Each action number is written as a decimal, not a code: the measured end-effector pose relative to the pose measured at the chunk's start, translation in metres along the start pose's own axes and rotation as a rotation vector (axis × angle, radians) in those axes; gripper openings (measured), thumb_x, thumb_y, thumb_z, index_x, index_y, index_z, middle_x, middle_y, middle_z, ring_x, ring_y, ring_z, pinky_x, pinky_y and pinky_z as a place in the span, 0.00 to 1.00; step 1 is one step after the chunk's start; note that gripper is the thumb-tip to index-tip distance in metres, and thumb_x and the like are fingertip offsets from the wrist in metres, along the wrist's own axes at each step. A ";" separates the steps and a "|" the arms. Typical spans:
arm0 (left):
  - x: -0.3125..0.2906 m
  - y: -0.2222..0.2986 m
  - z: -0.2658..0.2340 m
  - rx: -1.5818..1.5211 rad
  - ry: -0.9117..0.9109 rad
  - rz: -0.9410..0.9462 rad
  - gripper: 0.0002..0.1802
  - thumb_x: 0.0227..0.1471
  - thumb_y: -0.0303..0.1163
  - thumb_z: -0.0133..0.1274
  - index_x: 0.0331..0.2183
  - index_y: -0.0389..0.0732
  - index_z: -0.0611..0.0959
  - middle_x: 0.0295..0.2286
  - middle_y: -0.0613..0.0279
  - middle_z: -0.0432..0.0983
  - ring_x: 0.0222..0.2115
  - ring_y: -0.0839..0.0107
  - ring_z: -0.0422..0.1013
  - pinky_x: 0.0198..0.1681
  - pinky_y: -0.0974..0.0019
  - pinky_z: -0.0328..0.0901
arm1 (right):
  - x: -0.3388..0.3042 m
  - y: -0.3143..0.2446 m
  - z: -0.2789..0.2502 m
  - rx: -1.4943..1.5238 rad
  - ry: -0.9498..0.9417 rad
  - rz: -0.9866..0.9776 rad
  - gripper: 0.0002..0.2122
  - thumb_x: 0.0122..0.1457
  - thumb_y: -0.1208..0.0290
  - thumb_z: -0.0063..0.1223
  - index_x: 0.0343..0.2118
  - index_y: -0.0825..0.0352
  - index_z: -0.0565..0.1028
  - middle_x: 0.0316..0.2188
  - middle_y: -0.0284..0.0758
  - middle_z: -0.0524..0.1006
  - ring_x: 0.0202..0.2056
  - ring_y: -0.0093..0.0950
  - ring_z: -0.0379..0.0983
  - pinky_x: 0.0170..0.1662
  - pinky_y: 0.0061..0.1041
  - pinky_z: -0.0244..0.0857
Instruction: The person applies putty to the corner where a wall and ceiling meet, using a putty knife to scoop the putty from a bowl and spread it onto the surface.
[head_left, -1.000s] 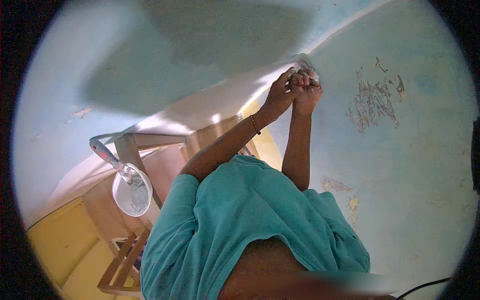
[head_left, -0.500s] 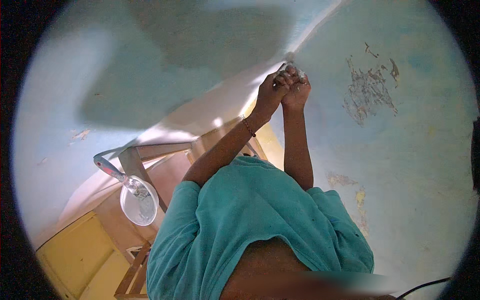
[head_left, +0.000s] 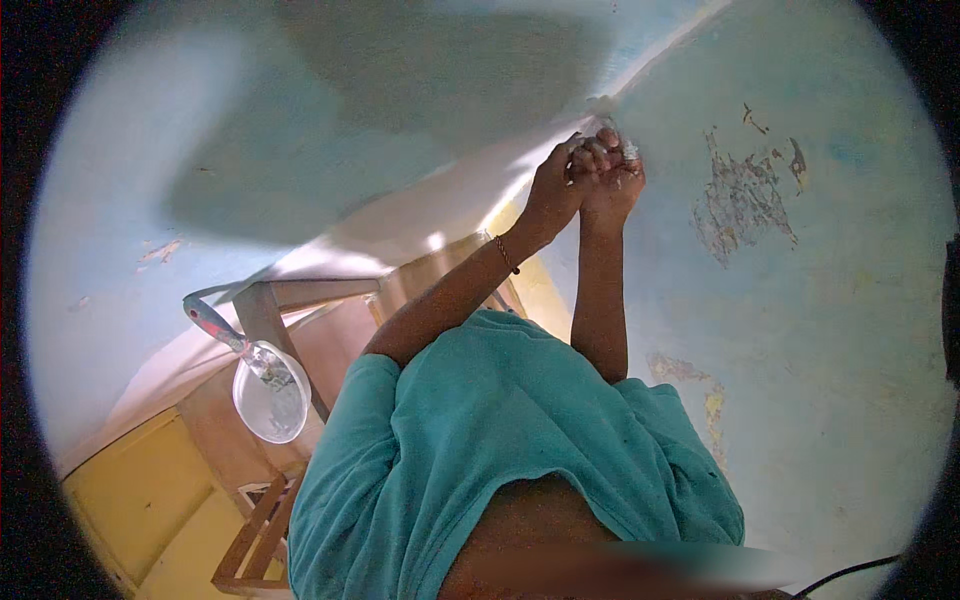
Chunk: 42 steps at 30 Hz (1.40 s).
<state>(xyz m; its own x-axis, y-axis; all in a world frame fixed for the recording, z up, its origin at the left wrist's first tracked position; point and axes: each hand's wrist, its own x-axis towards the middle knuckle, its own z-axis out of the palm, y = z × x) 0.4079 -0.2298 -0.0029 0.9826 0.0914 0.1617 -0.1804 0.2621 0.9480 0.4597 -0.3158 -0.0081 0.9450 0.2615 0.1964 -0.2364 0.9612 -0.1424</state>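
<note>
Meeting near the pale corner seam (head_left: 665, 62) between two blue-green wall faces, the left hand (head_left: 550, 195) and right hand (head_left: 610, 193) touch, fingers bent close together. White paste (head_left: 630, 152) coats some of the right fingers; whether either grip is clenched on anything cannot be told, as the fingers cover the space between. A beaded bracelet (head_left: 507, 255) circles the left wrist. Well apart, lower left, a putty knife (head_left: 213, 320) lies with its smeared blade inside a white tub (head_left: 275, 425) and its handle past the rim, beside a wooden frame (head_left: 262, 322). A peeled patch (head_left: 742, 205) marks the right wall face.
</note>
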 end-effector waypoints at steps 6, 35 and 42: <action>-0.012 -0.019 -0.006 -0.060 0.026 -0.149 0.16 0.40 0.25 0.50 0.37 0.38 0.71 0.30 0.67 0.67 0.34 0.77 0.63 0.38 0.73 0.60 | -0.012 0.010 -0.007 -0.175 0.280 0.001 0.04 0.51 0.71 0.39 0.26 0.65 0.61 0.19 0.30 0.61 0.14 0.20 0.55 0.13 0.18 0.51; -0.002 0.024 -0.033 -0.259 -0.132 -0.245 0.22 0.46 0.25 0.44 0.46 0.37 0.62 0.43 0.62 0.62 0.42 0.74 0.62 0.41 0.70 0.61 | 0.031 0.045 0.001 -0.836 0.309 -0.306 0.08 0.47 0.70 0.45 0.32 0.63 0.65 0.23 0.30 0.64 0.24 0.20 0.58 0.26 0.19 0.53; -0.013 0.028 -0.043 -0.239 -0.142 -0.213 0.20 0.48 0.26 0.42 0.46 0.36 0.62 0.42 0.59 0.63 0.40 0.73 0.63 0.42 0.70 0.61 | 0.017 0.060 0.047 -1.121 0.405 -0.383 0.10 0.50 0.73 0.43 0.35 0.70 0.64 0.21 0.29 0.62 0.20 0.16 0.57 0.23 0.17 0.56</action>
<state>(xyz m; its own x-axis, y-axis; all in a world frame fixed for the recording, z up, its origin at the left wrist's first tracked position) 0.3881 -0.1820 0.0097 0.9926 -0.1200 0.0195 0.0408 0.4802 0.8762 0.4509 -0.2500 0.0319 0.9589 -0.2553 0.1239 0.2032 0.3130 -0.9277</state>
